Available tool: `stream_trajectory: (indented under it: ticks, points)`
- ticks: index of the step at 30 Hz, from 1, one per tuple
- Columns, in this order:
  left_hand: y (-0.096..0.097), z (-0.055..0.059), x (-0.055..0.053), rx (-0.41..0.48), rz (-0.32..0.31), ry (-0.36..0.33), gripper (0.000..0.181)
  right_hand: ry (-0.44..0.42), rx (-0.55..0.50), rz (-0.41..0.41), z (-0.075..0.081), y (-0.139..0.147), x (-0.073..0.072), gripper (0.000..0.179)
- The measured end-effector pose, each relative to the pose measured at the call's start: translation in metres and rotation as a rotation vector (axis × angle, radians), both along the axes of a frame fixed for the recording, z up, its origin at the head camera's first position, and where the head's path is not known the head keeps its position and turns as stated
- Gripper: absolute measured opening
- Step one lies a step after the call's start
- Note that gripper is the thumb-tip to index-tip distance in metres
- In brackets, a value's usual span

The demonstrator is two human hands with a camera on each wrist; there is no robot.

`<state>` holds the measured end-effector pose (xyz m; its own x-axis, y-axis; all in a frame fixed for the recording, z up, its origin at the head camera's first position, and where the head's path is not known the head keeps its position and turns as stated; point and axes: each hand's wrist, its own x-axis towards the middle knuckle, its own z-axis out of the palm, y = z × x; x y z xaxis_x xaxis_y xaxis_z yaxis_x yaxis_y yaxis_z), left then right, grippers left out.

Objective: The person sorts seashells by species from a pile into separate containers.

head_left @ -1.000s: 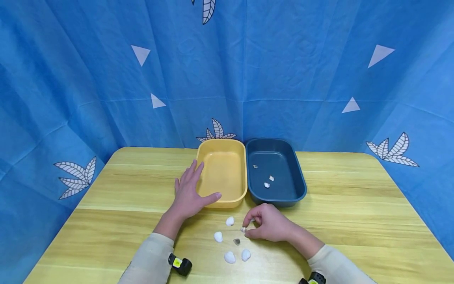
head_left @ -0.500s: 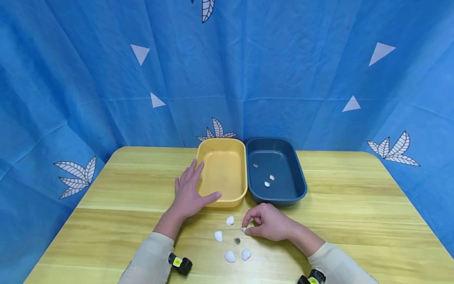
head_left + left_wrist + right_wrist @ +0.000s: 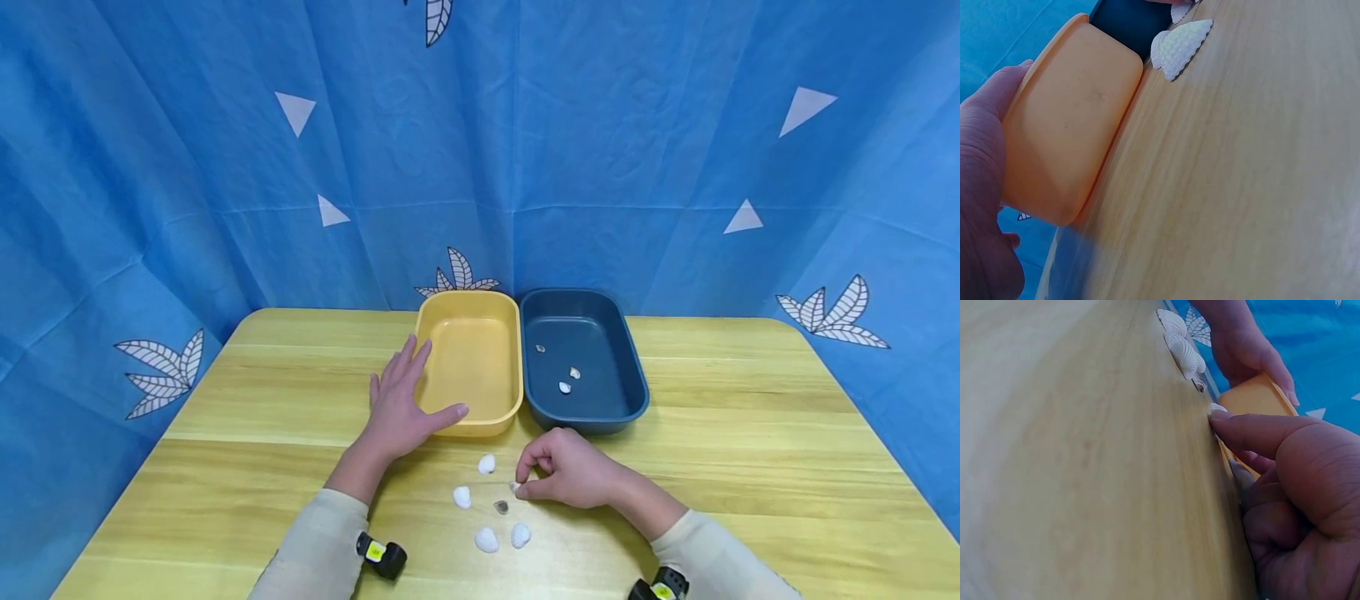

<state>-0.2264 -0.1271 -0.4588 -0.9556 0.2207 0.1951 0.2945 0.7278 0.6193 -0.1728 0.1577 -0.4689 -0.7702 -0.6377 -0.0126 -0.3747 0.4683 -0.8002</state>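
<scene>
My left hand [image 3: 396, 417] rests on the left and near rim of the yellow tray [image 3: 472, 429], fingers spread and fairly straight, thumb over the near edge. Just in front of the blue tray [image 3: 585, 423], my right hand [image 3: 570, 469] pinches a small pale seashell [image 3: 513, 487] between thumb and index finger, low at the tabletop. In the right wrist view, another shell [image 3: 1241, 475] lies partly hidden behind these fingers. Several white ribbed seashells [image 3: 487, 540] lie on the table around a small dark shell [image 3: 501, 507].
Three small shells [image 3: 565, 387] lie inside the blue tray. The two trays stand side by side on the wooden table [image 3: 750, 433]. A blue curtain [image 3: 637, 150] hangs behind the table's back edge. Both wrists carry black straps with cameras [image 3: 386, 558].
Both hands stay nearly in place. My right fingers shift very slightly around the small shell near the tabletop; the other shells and both trays keep their positions.
</scene>
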Motion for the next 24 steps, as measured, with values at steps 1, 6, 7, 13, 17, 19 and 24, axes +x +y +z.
stream_trajectory:
  ticks: [1, 6, 7, 13, 17, 19, 24]
  points:
    - [0.000, 0.000, 0.000, 0.003, -0.001, 0.000, 0.110, 0.000, -0.002, 0.002, 0.000, 0.000, 0.000, 0.010]
    - [0.000, 0.000, 0.000, 0.006, -0.008, -0.001, 0.110, -0.007, -0.029, 0.016, 0.000, 0.001, 0.000, 0.011]
    - [0.000, 0.000, 0.000, 0.004, -0.007, 0.001, 0.110, -0.009, -0.037, 0.020, 0.001, 0.001, 0.000, 0.011]
    - [0.000, -0.001, -0.001, 0.004, -0.004, 0.007, 0.109, -0.005, -0.056, 0.049, 0.004, -0.004, -0.002, 0.021]
    - [0.001, 0.000, -0.001, -0.001, -0.002, -0.002, 0.110, 0.010, -0.026, 0.022, 0.005, -0.009, 0.000, 0.022]
    - [0.001, 0.000, -0.001, -0.006, 0.001, -0.005, 0.110, 0.025, -0.006, -0.002, 0.005, -0.012, 0.001, 0.022]
    - [0.000, 0.000, -0.001, -0.014, 0.006, -0.003, 0.110, 0.057, 0.024, -0.048, 0.004, -0.019, 0.003, 0.021]
